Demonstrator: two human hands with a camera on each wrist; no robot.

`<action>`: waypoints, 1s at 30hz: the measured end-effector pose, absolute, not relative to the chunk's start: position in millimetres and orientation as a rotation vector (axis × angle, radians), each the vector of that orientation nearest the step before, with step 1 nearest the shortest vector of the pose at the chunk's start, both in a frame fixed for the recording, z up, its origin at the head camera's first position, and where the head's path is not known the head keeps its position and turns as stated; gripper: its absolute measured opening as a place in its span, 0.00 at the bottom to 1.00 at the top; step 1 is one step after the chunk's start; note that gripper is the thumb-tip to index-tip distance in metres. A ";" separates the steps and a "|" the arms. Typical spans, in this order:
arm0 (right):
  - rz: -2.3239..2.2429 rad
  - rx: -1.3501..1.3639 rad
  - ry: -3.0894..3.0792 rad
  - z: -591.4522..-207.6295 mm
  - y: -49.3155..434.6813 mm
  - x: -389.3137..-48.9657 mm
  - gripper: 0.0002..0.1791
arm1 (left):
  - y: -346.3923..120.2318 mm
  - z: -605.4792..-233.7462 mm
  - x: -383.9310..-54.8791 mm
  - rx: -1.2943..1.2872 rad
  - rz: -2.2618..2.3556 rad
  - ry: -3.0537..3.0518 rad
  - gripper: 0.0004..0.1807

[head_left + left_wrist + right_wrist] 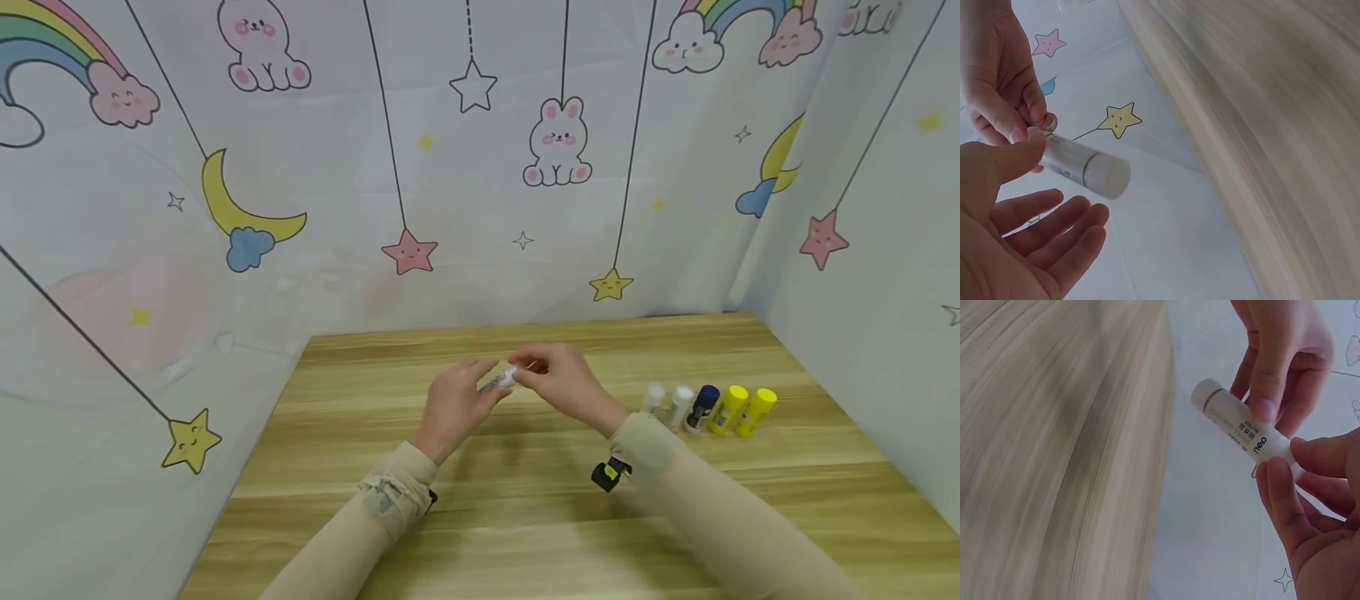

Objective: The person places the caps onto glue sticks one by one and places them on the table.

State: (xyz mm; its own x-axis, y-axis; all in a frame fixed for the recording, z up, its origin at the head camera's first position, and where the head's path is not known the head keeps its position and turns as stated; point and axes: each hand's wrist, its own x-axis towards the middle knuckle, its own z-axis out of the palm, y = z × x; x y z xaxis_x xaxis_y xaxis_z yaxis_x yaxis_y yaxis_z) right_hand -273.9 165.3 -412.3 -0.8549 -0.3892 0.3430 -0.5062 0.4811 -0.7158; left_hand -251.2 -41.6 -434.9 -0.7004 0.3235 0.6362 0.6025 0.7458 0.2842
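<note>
A white glue stick [498,381] is held between the two hands above the middle of the table. My left hand [453,405] grips its body, thumb laid along the side. With thumb and fingertips, my right hand [564,382] pinches the opposite end. In the right wrist view the glue stick [1235,424] shows a printed "deli" label, and a dark ring sets off the white end that sticks out beyond the left thumb. That same end of the glue stick [1079,164] points away from the fingers in the left wrist view.
Right of the hands, several glue sticks stand in a row: white ones [678,406], a dark blue one [702,408] and yellow ones [729,409]. The wood-grain table [517,533] is bordered by a cartoon-printed curtain [480,192] at the back and sides.
</note>
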 end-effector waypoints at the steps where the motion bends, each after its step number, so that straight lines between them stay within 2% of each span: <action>1: 1.287 0.796 -2.602 -412.0 168.3 -274.1 0.12 | -41.7 -435.0 -251.0 -0.693 -0.672 -2.385 0.23; 11: 0.965 0.839 -2.785 -408.6 202.9 -275.2 0.09 | -43.2 -436.9 -253.5 -0.598 -0.744 -2.474 0.27; 30: 0.480 0.946 -2.920 -399.8 266.1 -267.1 0.10 | -52.0 -434.9 -269.0 -0.485 -0.644 -2.638 0.30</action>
State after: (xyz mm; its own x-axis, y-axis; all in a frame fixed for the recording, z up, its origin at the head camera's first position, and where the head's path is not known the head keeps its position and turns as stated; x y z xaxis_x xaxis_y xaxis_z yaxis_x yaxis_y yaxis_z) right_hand -267.1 266.1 -399.8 -0.8140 -0.5669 0.1267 -0.5776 0.7669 -0.2797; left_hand -269.0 -52.0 -434.9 -0.8680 0.2365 0.4367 0.4111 0.8356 0.3645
